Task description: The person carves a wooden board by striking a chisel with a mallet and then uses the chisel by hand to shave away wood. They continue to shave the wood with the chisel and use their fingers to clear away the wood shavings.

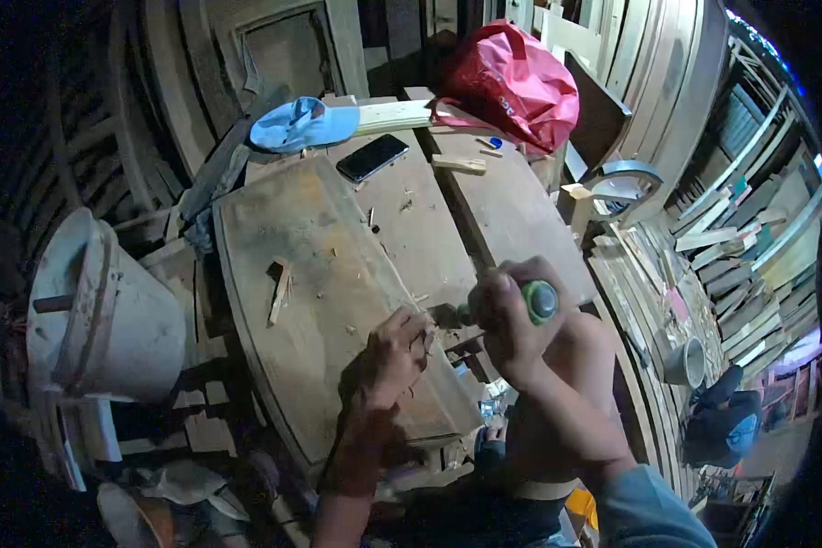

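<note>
My right hand (511, 315) is wrapped round the green-and-dark handle of a chisel (542, 301). Its flat blade points left toward the edge of a wooden panel (310, 247), which lies tilted across the bench. Close to the blade's tip, my left hand (397, 352) rests at the panel's right edge with its fingers curled together. Whatever those fingers pinch is hidden. A split wood offcut (280, 290) and small chips lie on the panel.
Beyond the panel are a phone (372, 157), a blue cap (303, 124), a wood block (459, 164) and a red plastic bag (511, 82). A white bucket (128, 310) stands left. Stacked planks (639, 365) and a roll of tape (623, 187) are on the right.
</note>
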The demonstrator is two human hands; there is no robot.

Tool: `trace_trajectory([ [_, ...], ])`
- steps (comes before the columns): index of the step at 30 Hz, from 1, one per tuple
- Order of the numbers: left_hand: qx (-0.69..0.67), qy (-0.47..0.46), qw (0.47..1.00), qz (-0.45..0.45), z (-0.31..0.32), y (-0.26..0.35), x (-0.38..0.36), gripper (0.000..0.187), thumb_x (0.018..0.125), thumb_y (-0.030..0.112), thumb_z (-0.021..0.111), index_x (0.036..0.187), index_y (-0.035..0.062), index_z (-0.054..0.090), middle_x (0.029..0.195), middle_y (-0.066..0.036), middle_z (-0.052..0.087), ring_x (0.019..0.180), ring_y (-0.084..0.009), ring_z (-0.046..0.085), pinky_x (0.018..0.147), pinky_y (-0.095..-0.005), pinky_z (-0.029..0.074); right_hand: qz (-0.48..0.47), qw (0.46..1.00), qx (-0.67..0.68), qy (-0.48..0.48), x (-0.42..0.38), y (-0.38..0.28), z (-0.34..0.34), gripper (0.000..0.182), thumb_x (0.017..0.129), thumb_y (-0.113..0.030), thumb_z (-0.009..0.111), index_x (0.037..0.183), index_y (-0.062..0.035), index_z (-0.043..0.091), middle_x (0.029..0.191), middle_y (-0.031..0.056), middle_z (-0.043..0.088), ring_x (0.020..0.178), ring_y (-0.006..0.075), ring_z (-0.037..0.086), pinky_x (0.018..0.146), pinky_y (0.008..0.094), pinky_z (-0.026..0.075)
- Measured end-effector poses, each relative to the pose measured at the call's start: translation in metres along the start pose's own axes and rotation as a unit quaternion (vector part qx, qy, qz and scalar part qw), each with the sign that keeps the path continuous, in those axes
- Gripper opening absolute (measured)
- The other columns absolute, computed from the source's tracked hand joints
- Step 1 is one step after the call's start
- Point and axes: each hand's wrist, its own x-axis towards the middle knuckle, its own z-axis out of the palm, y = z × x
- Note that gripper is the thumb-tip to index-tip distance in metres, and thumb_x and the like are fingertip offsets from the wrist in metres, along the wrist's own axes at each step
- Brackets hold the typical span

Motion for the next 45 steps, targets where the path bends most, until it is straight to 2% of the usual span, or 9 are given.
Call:
trace_trajectory([
  [3,-0.054,-0.035,0.995,-0.083,0.005,0.003,-0.001,0.01,0.076,0.005,0.062,0.086,0.0041,0.061,0.078,-0.013,0.055,0.07,-0.0349,0.059,0.06,-0.0423,0.047,0.024,0.996,-0.083,0.018,0.0,0.001,-0.001,0.01,0.09,-0.005,0.058,0.082,-0.002,0.052,0.07,0.003,0.054,0.062,0.0068,0.051,0.053,0.0222,0.043],
  [4,0.049,-0.004,0.998,0.042,0.002,0.003,0.002,0.008,0.076,0.007,0.064,0.082,0.0029,0.059,0.078,-0.013,0.055,0.067,-0.0347,0.058,0.059,-0.0416,0.047,-0.034,0.999,-0.011,0.024,0.0,0.006,-0.001,0.01,0.089,-0.005,0.059,0.082,-0.0019,0.053,0.069,0.0024,0.054,0.062,0.0064,0.051,0.053,0.0218,0.042],
  [9,0.028,-0.008,0.999,0.033,0.005,0.001,0.002,0.01,0.073,0.005,0.064,0.08,0.0029,0.057,0.079,-0.013,0.054,0.068,-0.0343,0.057,0.059,-0.0415,0.046,-0.042,0.993,-0.106,0.039,0.0,0.006,-0.003,0.009,0.086,-0.002,0.061,0.081,-0.0011,0.053,0.069,0.0024,0.055,0.062,0.0064,0.052,0.053,0.0214,0.042],
  [13,0.03,-0.02,0.999,-0.002,0.005,-0.005,-0.005,0.009,0.072,0.005,0.061,0.079,0.0029,0.057,0.078,-0.013,0.054,0.069,-0.0351,0.057,0.059,-0.042,0.046,-0.025,0.999,0.034,0.035,-0.002,-0.002,0.002,0.014,0.086,-0.006,0.062,0.077,-0.0013,0.052,0.067,0.0023,0.055,0.057,0.0081,0.05,0.052,0.0235,0.041],
  [15,-0.079,-0.022,0.995,-0.061,0.013,-0.014,-0.008,0.01,0.072,0.005,0.061,0.082,0.003,0.058,0.08,-0.013,0.055,0.07,-0.0353,0.058,0.06,-0.0426,0.046,0.015,0.993,-0.115,0.035,0.001,0.015,-0.007,0.014,0.085,-0.004,0.062,0.077,-0.001,0.051,0.067,0.0033,0.055,0.056,0.0086,0.05,0.051,0.0238,0.041],
  [21,0.027,-0.012,1.0,0.009,0.007,-0.004,-0.003,0.009,0.073,0.007,0.063,0.081,0.0041,0.059,0.079,-0.013,0.054,0.07,-0.0348,0.057,0.059,-0.0427,0.046,-0.054,0.998,-0.009,0.044,-0.001,0.003,-0.003,0.013,0.084,-0.003,0.062,0.078,-0.0018,0.052,0.07,0.003,0.056,0.06,0.0078,0.051,0.053,0.0234,0.042],
  [28,-0.046,-0.052,0.992,-0.104,0.003,0.002,-0.002,0.005,0.078,0.005,0.062,0.08,0.0028,0.058,0.078,-0.014,0.055,0.069,-0.0361,0.059,0.061,-0.0428,0.047,-0.011,0.997,-0.05,0.061,0.003,0.008,-0.002,0.014,0.085,-0.005,0.063,0.076,-0.0014,0.052,0.068,0.0016,0.056,0.06,0.0071,0.051,0.054,0.0237,0.042],
  [35,0.022,-0.01,1.0,-0.019,0.005,0.007,0.001,0.005,0.078,0.004,0.059,0.082,0.0037,0.06,0.078,-0.014,0.055,0.069,-0.0357,0.06,0.06,-0.0422,0.047,0.01,0.996,-0.069,0.061,0.003,0.004,-0.004,0.013,0.084,-0.004,0.062,0.074,-0.0006,0.054,0.064,0.0039,0.057,0.056,0.0082,0.051,0.051,0.0244,0.041],
  [45,-0.005,0.016,0.999,-0.046,0.007,-0.001,-0.005,0.003,0.079,0.004,0.06,0.081,0.0026,0.059,0.077,-0.014,0.055,0.067,-0.0354,0.058,0.059,-0.0402,0.046,-0.021,0.998,-0.015,0.053,0.002,0.007,0.0,0.016,0.083,-0.006,0.064,0.072,-0.001,0.053,0.06,0.0032,0.053,0.053,0.0079,0.048,0.049,0.0251,0.039],
])
